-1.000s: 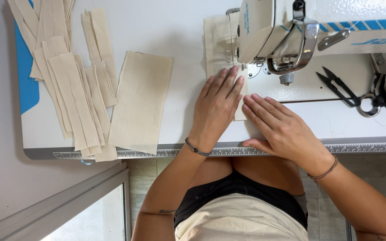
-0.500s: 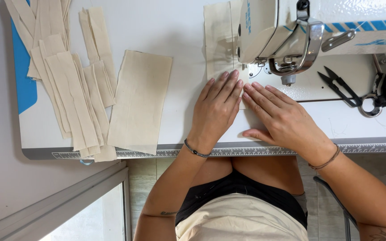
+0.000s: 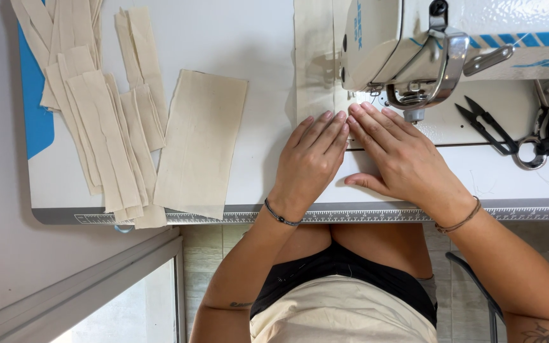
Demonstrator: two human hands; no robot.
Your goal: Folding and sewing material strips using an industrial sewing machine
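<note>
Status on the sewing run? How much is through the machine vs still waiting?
Done: much of the cream fabric piece lies beyond the sewing machine head. In hand: left hand and right hand press flat on the cloth just before the needle. Left: a wide cream panel and a stack of strips lie untouched at the left.

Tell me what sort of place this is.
Probably a sewing workshop or home sewing station. A sewing machine sits on a white table, both hands press cloth flat near its needle, and cut fabric strips and scissors lie nearby.
</note>
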